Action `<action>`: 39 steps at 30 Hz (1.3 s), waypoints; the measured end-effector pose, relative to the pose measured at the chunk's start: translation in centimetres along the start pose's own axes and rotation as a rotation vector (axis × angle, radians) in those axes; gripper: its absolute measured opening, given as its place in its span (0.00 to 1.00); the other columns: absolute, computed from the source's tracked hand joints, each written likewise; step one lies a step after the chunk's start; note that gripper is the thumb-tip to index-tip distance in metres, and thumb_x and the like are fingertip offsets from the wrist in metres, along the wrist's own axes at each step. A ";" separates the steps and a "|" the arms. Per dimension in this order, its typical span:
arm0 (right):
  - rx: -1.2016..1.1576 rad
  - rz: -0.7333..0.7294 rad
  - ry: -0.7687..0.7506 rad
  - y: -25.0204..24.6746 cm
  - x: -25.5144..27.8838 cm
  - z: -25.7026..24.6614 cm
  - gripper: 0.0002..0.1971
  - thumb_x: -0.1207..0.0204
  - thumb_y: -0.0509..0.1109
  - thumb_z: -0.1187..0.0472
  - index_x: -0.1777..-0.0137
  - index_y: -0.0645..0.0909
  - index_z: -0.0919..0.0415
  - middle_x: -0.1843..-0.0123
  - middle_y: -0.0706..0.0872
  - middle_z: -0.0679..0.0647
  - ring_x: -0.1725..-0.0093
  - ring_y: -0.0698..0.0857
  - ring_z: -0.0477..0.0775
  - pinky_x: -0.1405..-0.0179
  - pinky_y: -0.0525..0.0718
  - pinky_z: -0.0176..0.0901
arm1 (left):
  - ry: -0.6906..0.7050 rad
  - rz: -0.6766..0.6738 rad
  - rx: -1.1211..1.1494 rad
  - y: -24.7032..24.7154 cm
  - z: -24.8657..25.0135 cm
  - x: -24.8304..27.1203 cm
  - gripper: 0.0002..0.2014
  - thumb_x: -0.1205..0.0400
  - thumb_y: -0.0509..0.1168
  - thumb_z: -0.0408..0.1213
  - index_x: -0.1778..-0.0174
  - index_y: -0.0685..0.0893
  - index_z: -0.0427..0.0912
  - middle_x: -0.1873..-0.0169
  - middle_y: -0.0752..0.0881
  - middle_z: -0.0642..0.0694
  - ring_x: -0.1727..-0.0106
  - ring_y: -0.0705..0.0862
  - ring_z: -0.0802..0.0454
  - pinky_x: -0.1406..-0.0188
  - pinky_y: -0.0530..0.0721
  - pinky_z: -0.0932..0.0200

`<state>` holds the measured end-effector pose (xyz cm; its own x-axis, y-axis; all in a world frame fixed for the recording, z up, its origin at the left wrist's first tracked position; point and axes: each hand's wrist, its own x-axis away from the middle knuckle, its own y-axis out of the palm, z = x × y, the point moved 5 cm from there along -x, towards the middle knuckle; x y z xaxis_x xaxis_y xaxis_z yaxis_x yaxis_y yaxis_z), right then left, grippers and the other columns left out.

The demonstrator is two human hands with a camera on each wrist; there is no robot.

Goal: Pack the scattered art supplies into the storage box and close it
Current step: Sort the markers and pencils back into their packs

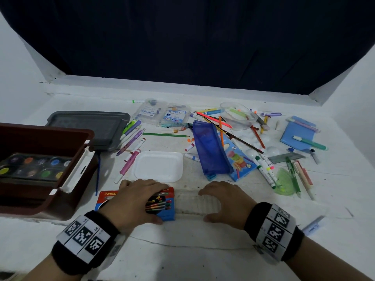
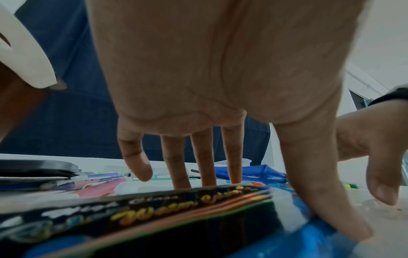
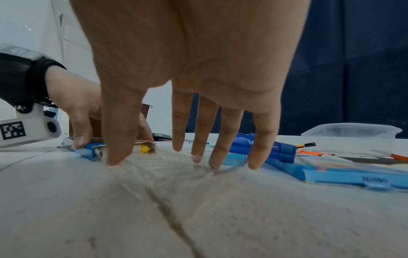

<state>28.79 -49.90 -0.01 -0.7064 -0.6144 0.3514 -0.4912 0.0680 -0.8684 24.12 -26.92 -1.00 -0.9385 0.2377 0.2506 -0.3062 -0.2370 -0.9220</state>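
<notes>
Two hands worked at the near edge of the white table (image 1: 182, 250). The left hand (image 1: 136, 201) lay spread over a flat box of water-colour pens (image 1: 162, 207), its fingers (image 2: 176, 165) hooked over the far edge and the thumb (image 2: 320, 192) clamped on the near right corner. Just beside that box to the right, a clear ribbed plastic tray (image 1: 194, 201) lay flat on the table, and the right hand (image 1: 225, 201) arched over it with fingers (image 3: 223, 136) spread wide, fingertips and thumb set down on its edges; whether they pinched it I cannot tell.

At the table's left edge stood the brown storage box (image 1: 40, 207), open, with a watercolour paint palette (image 1: 34, 166) lying inside and white latches on its rim. Its grey lid (image 1: 89, 126) lay flat behind it. A white foam tray (image 1: 158, 166) sat just beyond the hands. Toward the far right, markers, pencils, a blue pencil pouch (image 1: 211, 151), a clear tub (image 1: 237, 115) and a green protractor (image 1: 284, 182) lay scattered.
</notes>
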 end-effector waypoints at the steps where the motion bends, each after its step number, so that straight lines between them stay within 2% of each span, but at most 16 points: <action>1: 0.003 -0.005 -0.001 0.0 -0.1 -0.1 0.34 0.27 0.73 0.38 0.23 0.68 0.41 0.23 0.70 0.42 0.25 0.68 0.46 0.22 0.65 0.50 | -0.004 0.000 0.005 0.0 0.0 0.0 0.39 0.29 0.73 0.66 0.22 0.65 0.68 0.32 0.74 0.68 0.29 0.70 0.63 0.32 0.63 0.53; 7: -0.053 -0.011 0.011 -0.3 -0.4 0.6 0.34 0.28 0.73 0.37 0.23 0.68 0.41 0.24 0.73 0.42 0.26 0.70 0.45 0.22 0.66 0.47 | 0.000 -0.011 -0.001 0.2 -0.2 0.1 0.41 0.30 0.72 0.69 0.22 0.63 0.70 0.32 0.72 0.70 0.30 0.70 0.65 0.32 0.63 0.53; 9: -0.113 0.115 0.000 -1.3 0.3 1.0 0.29 0.27 0.71 0.37 0.27 0.73 0.42 0.30 0.77 0.39 0.31 0.74 0.40 0.26 0.72 0.45 | 0.021 0.002 0.042 0.1 -0.1 0.0 0.39 0.31 0.69 0.72 0.24 0.65 0.72 0.35 0.72 0.70 0.32 0.72 0.67 0.32 0.65 0.53; 11: -0.177 0.328 -0.015 -2.8 1.5 1.8 0.21 0.24 0.70 0.41 0.33 0.78 0.43 0.41 0.82 0.36 0.42 0.79 0.36 0.37 0.80 0.40 | 0.073 0.082 0.097 -0.7 0.6 -0.3 0.32 0.29 0.63 0.74 0.29 0.68 0.75 0.40 0.74 0.71 0.37 0.76 0.68 0.34 0.72 0.52; 13: -0.231 0.571 -0.028 -4.4 3.3 3.1 0.12 0.24 0.73 0.50 0.42 0.83 0.46 0.54 0.84 0.38 0.54 0.83 0.39 0.52 0.83 0.38 | 0.144 0.238 0.190 -2.2 2.3 -0.9 0.23 0.24 0.60 0.72 0.35 0.75 0.71 0.51 0.79 0.67 0.49 0.81 0.65 0.45 0.80 0.53; 15: -0.230 0.754 -0.006 -5.7 5.1 4.9 0.08 0.26 0.76 0.58 0.49 0.85 0.49 0.62 0.84 0.41 0.62 0.83 0.42 0.61 0.81 0.32 | 0.217 0.413 0.292 -4.0 4.9 -1.8 0.16 0.20 0.62 0.65 0.41 0.79 0.63 0.66 0.78 0.58 0.64 0.80 0.57 0.61 0.80 0.57; 17: -0.217 0.827 0.074 -6.7 6.8 7.2 0.08 0.27 0.76 0.61 0.51 0.86 0.50 0.64 0.83 0.40 0.61 0.83 0.43 0.63 0.78 0.26 | 0.255 0.507 0.354 -5.3 7.7 -3.1 0.13 0.20 0.65 0.62 0.47 0.81 0.60 0.73 0.76 0.53 0.69 0.78 0.52 0.66 0.77 0.60; 19: -0.203 0.855 0.155 -7.5 8.5 9.9 0.08 0.27 0.76 0.61 0.52 0.85 0.49 0.65 0.82 0.39 0.61 0.83 0.42 0.64 0.77 0.24 | 0.302 0.535 0.388 -5.7 10.5 -4.8 0.12 0.20 0.65 0.61 0.48 0.82 0.59 0.73 0.76 0.55 0.69 0.78 0.54 0.65 0.77 0.61; 22: -0.210 0.908 0.261 -8.5 10.8 15.1 0.09 0.29 0.77 0.63 0.55 0.84 0.48 0.66 0.83 0.41 0.68 0.82 0.43 0.66 0.80 0.34 | 0.371 0.470 0.365 -5.5 14.7 -8.0 0.12 0.20 0.67 0.59 0.45 0.82 0.60 0.70 0.78 0.57 0.67 0.80 0.55 0.64 0.79 0.60; 26: -0.198 0.874 0.426 -9.7 13.0 22.7 0.07 0.28 0.77 0.60 0.53 0.84 0.48 0.65 0.84 0.43 0.69 0.83 0.42 0.66 0.76 0.28 | 0.426 0.330 0.383 -5.1 20.8 -13.2 0.12 0.18 0.68 0.56 0.42 0.82 0.59 0.63 0.80 0.56 0.62 0.82 0.55 0.60 0.82 0.58; 29: -0.245 0.811 0.522 -10.4 13.7 27.9 0.07 0.27 0.76 0.59 0.52 0.82 0.48 0.64 0.85 0.44 0.66 0.84 0.46 0.61 0.79 0.40 | 0.444 0.279 0.287 -4.3 25.4 -17.5 0.13 0.18 0.66 0.59 0.40 0.81 0.60 0.57 0.80 0.58 0.62 0.81 0.59 0.54 0.83 0.54; 31: -0.261 0.759 0.557 -10.8 13.4 30.8 0.07 0.26 0.75 0.58 0.51 0.82 0.48 0.63 0.86 0.42 0.64 0.85 0.47 0.58 0.78 0.39 | 0.420 0.234 0.226 -3.6 27.9 -20.4 0.14 0.17 0.65 0.58 0.38 0.79 0.61 0.53 0.79 0.57 0.60 0.80 0.59 0.48 0.83 0.50; 35: -0.285 0.652 0.551 -11.6 11.5 35.4 0.06 0.25 0.73 0.56 0.50 0.80 0.48 0.62 0.85 0.41 0.61 0.84 0.51 0.55 0.81 0.42 | 0.325 0.140 0.036 -2.0 32.1 -26.0 0.17 0.15 0.59 0.58 0.31 0.75 0.59 0.42 0.78 0.51 0.48 0.84 0.48 0.38 0.79 0.44; 39: -0.228 0.537 0.506 -12.2 8.7 37.8 0.10 0.23 0.72 0.55 0.43 0.81 0.52 0.57 0.89 0.46 0.59 0.83 0.50 0.55 0.80 0.40 | 0.275 0.074 -0.157 -0.1 34.3 -30.3 0.21 0.14 0.58 0.54 0.25 0.72 0.57 0.34 0.75 0.48 0.35 0.80 0.43 0.33 0.74 0.41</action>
<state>47.90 -85.81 0.43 -0.9975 -0.0211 0.0676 -0.0698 0.4494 -0.8906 47.09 -66.38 1.59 -0.8723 0.4760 0.1116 -0.1903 -0.1202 -0.9743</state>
